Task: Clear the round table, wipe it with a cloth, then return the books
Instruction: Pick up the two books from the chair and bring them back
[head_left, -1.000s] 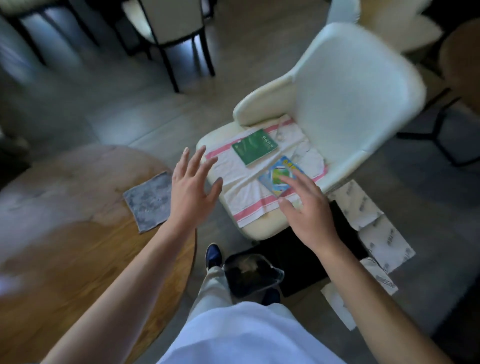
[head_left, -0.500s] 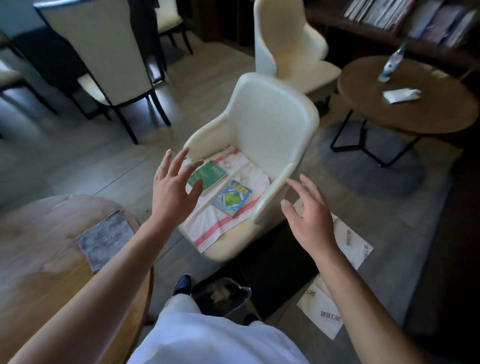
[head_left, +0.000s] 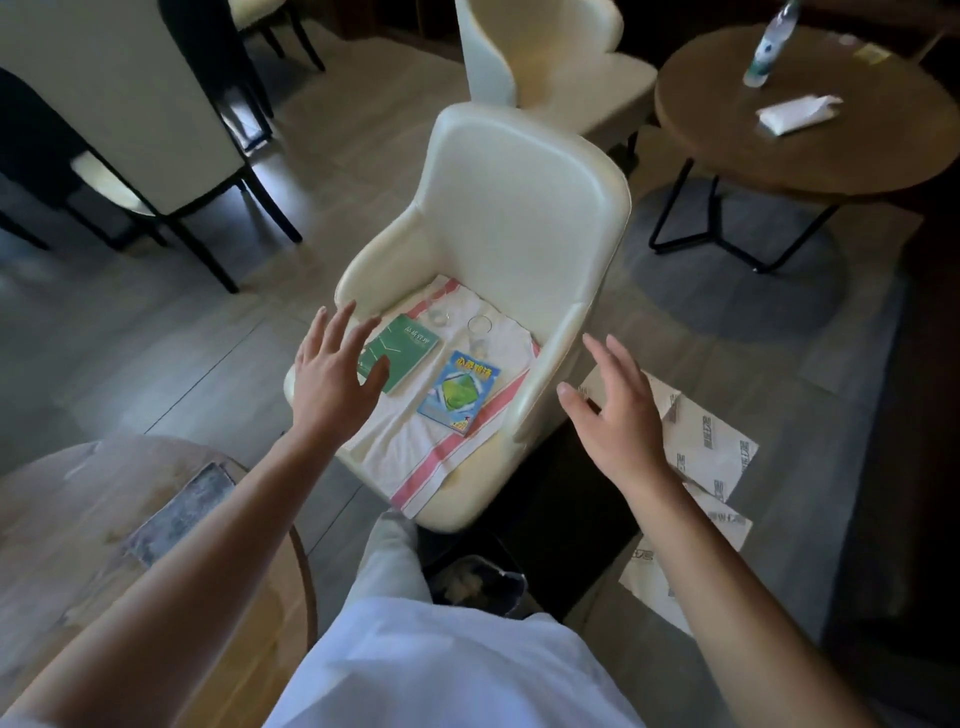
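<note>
On the cream chair (head_left: 519, 228), two thin paperbacks, green book (head_left: 402, 351) and blue book (head_left: 460, 389), are kept flat on a striped cloth, seemingly parked during wiping, while left hand (head_left: 332, 379) and right hand (head_left: 613, 415) are held spread, nothing gripped.

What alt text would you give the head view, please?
Both hands, left and right, reach open toward a white chair holding a green book, a blue book and two glasses on a towel.
</note>
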